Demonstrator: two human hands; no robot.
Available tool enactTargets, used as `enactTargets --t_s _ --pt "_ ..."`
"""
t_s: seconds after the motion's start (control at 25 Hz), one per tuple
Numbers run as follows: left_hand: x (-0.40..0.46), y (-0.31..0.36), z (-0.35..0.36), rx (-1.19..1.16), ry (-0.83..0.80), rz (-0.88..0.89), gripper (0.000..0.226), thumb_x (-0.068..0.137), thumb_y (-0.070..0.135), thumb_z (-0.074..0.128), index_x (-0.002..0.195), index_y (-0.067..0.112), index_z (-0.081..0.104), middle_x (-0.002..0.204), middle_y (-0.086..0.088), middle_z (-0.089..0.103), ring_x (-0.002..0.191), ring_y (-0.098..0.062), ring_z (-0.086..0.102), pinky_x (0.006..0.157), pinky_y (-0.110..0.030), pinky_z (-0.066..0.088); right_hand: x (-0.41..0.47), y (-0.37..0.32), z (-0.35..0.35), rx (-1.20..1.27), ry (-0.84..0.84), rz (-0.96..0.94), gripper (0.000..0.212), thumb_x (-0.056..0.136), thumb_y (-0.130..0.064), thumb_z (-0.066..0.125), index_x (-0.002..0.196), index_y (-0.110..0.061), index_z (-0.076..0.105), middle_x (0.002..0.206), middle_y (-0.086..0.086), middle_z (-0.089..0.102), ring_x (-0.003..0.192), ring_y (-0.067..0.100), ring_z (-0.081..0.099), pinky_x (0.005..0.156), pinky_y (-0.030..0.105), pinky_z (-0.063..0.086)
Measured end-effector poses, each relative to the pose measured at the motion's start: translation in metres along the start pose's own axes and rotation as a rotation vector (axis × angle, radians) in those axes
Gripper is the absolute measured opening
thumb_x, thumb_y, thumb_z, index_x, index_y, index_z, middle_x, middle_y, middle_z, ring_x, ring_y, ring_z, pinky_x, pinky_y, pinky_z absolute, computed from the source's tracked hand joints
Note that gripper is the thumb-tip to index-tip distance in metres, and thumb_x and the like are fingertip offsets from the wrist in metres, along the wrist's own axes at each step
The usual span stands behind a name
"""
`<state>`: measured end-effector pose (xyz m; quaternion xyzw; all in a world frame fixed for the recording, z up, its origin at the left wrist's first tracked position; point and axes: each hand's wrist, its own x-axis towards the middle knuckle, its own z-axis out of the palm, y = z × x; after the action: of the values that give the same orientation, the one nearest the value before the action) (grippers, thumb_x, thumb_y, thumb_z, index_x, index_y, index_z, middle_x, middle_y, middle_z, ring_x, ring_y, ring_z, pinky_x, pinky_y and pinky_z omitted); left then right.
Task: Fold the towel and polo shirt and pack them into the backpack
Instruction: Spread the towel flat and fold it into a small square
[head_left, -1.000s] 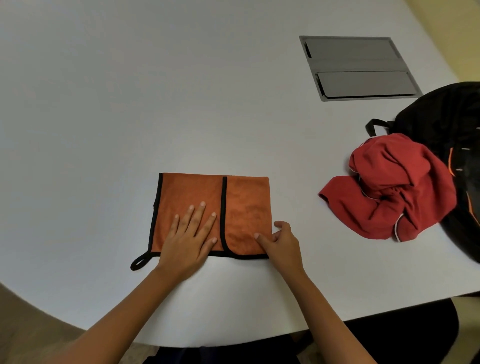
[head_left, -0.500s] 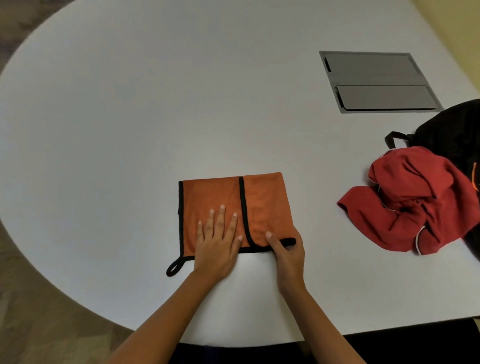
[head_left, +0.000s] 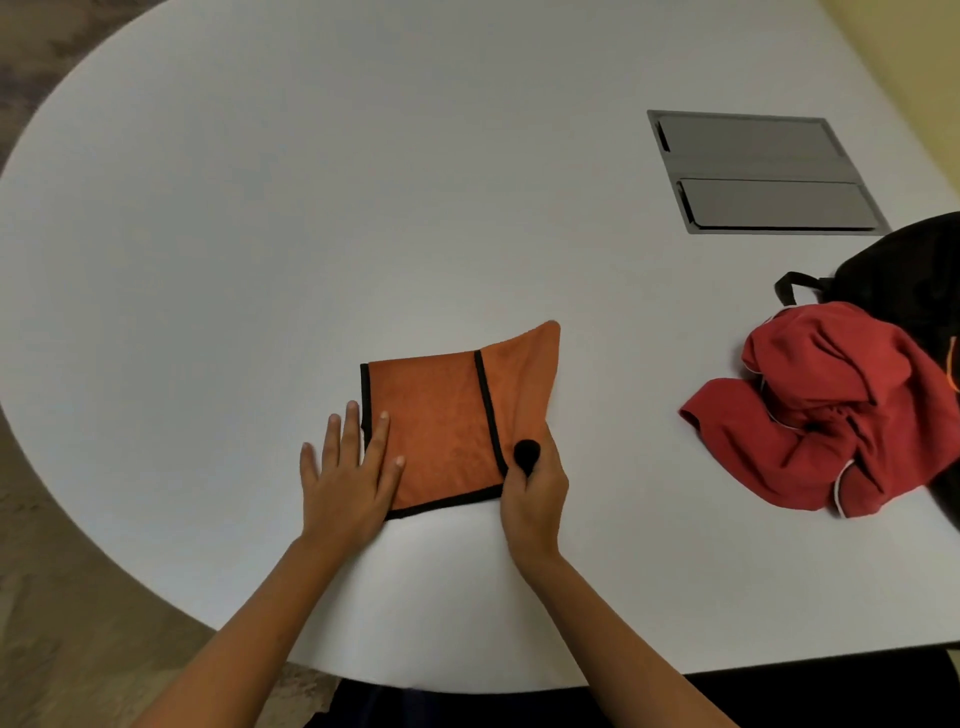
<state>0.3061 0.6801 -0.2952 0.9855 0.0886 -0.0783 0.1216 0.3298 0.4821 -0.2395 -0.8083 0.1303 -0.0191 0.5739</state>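
Pressing flat with straight fingers, my left hand (head_left: 347, 475) lay half on the folded orange terry towel with black piping (head_left: 447, 434) and half on the white oval tabletop (head_left: 311, 234), covering the towel's near left corner. My right hand (head_left: 532, 491) was curled round the towel's near right corner, pinching the cloth together with the small black hanging loop (head_left: 526, 453), which poked up above my knuckles. That right side of the towel was lifted off the table, so its far right corner stood up in a point while the left part stayed flat. One black-piped edge ran along the left side, another along the near side between my hands, and a third crossed the top face from far to near.

To the right, well apart from the towel, the crumpled red polo shirt with thin white trim (head_left: 826, 415) sat in a heap against the black fabric backpack (head_left: 914, 270), which ran out of view at the table's right edge. Between the towel and the shirt there was a strip of bare white table. Beyond the shirt, a grey rectangular hatch with two flaps (head_left: 763, 174) lay flush in the surface. Left of the towel and beyond it, the table spread wide and bare to its curved rim, with mottled brown floor (head_left: 62, 597) showing past that rim.
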Motion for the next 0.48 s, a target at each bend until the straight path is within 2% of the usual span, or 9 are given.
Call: enactTargets --t_s 0.08,0.2,0.28,0.32,0.36,0.4,0.44,0.48 --pt "-0.004 -0.001 0.004 -0.036 -0.022 0.001 0.065 0.093 0.061 0.006 0.151 0.033 -0.004 0.160 -0.001 -0.004 0.147 -0.025 -0.002 0.113 -0.056 0.007 -0.008 -0.001 0.010 -0.105 -0.090 -0.273 0.055 0.092 -0.006 0.044 0.146 -0.013 0.033 0.145 0.006 0.044 0.137 0.014 0.037 0.113 0.024 0.030" --pt "-0.004 0.005 0.007 -0.061 -0.063 0.004 0.077 0.089 0.067 0.016 0.149 0.031 -0.016 0.160 -0.004 -0.009 0.146 -0.028 -0.008 0.112 -0.058 0.002 -0.016 0.019 0.032 -0.541 -0.239 -0.640 0.064 0.096 -0.022 0.048 0.151 -0.024 0.017 0.156 0.011 0.026 0.146 0.028 0.016 0.117 0.043 0.020" --pt "-0.005 0.006 0.007 -0.084 -0.107 0.021 0.093 0.081 0.073 0.030 0.142 0.034 -0.029 0.157 -0.003 -0.016 0.145 -0.029 -0.013 0.111 -0.054 -0.004 -0.022 0.033 0.044 -0.767 -0.299 -0.667 0.065 0.096 -0.043 0.047 0.151 -0.026 0.017 0.156 0.011 0.023 0.146 0.031 0.014 0.115 0.051 0.024" --pt "-0.004 0.005 0.005 -0.105 -0.124 0.015 0.095 0.080 0.072 0.034 0.141 0.035 -0.029 0.157 -0.002 -0.016 0.145 -0.028 -0.013 0.111 -0.053 -0.005 -0.025 0.037 0.048 -0.849 -0.319 -0.647 0.067 0.094 -0.050 0.046 0.151 -0.026 0.020 0.157 0.012 0.023 0.145 0.032 0.015 0.113 0.053 0.026" --pt "-0.004 0.004 0.001 -0.128 -0.124 0.007 0.090 0.083 0.068 0.036 0.144 0.035 -0.021 0.159 -0.002 -0.012 0.146 -0.027 -0.009 0.113 -0.052 -0.001 -0.026 0.039 0.050 -0.903 -0.327 -0.632 0.068 0.092 -0.054 0.045 0.151 -0.026 0.023 0.157 0.012 0.023 0.145 0.033 0.017 0.112 0.055 0.027" --pt "-0.002 0.002 -0.004 -0.158 -0.087 -0.001 0.076 0.088 0.062 0.035 0.148 0.035 -0.004 0.161 -0.004 -0.001 0.146 -0.027 -0.001 0.113 -0.051 0.005 -0.025 0.042 0.051 -0.925 -0.324 -0.624 0.068 0.092 -0.057 0.044 0.150 -0.026 0.026 0.156 0.011 0.023 0.145 0.033 0.018 0.112 0.055 0.027" --pt "0.001 0.002 -0.012 -0.218 -0.021 -0.017 0.058 0.091 0.054 0.033 0.145 0.036 0.019 0.158 -0.004 0.013 0.144 -0.026 0.010 0.111 -0.049 0.011 -0.024 0.042 0.051 -0.926 -0.325 -0.616 0.067 0.092 -0.058 0.041 0.149 -0.025 0.028 0.156 0.011 0.024 0.144 0.033 0.018 0.113 0.054 0.026" --pt "0.006 0.000 -0.019 -0.314 0.031 -0.061 0.044 0.093 0.047 0.032 0.134 0.037 0.041 0.149 -0.002 0.027 0.138 -0.025 0.021 0.107 -0.045 0.016 -0.023 0.043 0.050 -0.928 -0.322 -0.620 0.066 0.093 -0.059 0.039 0.149 -0.025 0.030 0.156 0.011 0.025 0.144 0.033 0.019 0.113 0.053 0.025"
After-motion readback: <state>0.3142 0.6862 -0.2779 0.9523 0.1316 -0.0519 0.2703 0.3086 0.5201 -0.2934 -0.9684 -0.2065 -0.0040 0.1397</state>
